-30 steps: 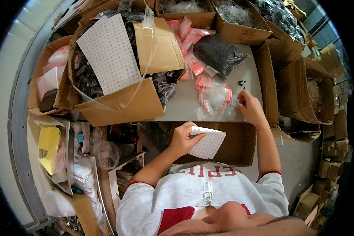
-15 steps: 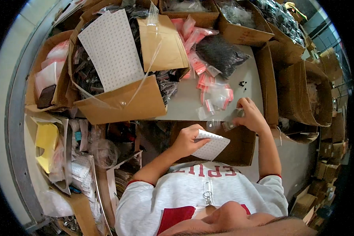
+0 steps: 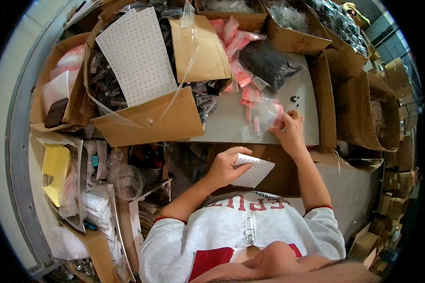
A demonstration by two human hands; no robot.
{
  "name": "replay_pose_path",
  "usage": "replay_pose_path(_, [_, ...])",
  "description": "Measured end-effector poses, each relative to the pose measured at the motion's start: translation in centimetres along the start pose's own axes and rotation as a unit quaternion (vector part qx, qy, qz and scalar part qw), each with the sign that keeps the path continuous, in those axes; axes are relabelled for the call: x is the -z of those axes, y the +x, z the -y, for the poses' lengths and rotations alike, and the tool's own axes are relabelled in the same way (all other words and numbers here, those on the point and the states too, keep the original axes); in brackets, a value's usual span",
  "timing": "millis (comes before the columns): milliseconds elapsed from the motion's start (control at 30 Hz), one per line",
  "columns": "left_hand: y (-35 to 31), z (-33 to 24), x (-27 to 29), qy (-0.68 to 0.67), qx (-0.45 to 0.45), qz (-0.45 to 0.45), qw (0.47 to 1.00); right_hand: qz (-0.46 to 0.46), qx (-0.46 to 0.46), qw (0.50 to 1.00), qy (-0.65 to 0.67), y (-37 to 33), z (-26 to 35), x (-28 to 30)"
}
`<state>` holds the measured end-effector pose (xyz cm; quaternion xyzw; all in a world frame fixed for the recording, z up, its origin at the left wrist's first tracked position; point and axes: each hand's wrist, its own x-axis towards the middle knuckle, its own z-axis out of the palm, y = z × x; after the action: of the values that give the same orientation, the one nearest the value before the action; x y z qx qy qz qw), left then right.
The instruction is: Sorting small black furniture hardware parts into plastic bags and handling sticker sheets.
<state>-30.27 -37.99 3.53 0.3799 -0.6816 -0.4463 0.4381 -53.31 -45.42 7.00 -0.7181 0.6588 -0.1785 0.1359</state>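
Observation:
My left hand [image 3: 225, 167] is closed around a white sheet stack [image 3: 254, 171] printed with rows of small marks, held over the open cardboard box at the table's near edge. On the table, my right hand [image 3: 290, 133] pinches at the edge of a small clear zip bag [image 3: 265, 113] with a red-striped top; its fingertips partly hide the contact. More red-striped zip bags [image 3: 250, 96] lie loosely piled just beyond. A few small black pieces [image 3: 294, 100] rest beyond the right fingers. Farther back sits a clear bag full of black pieces [image 3: 271, 63].
A large cardboard box [image 3: 151, 118] at the left holds black bagged items, with printed white sheets [image 3: 137, 56] on top. Another cardboard box [image 3: 283, 162] is under my hands. Tall cardboard boxes [image 3: 359, 101] border the table's right side; a yellow folder [image 3: 55, 174] stands lower left.
My right hand has moved slightly left, from the table's front edge onto the zip bags. A clear bag near its fingers has gone from the edge. My left hand keeps the sheets.

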Motion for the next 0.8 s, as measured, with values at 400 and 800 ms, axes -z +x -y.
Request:
replay_pose_path(400, [2.1,1.4,-0.4,0.096,0.02,0.081,0.992,0.033,-0.055,0.996,0.061,-2.0,-2.0,1.0])
replay_pose_path(800, [2.4,1.0,-1.3,0.069,-0.01,0.119,0.991,-0.06,-0.064,0.951,0.297,-2.1,-3.1,1.1])
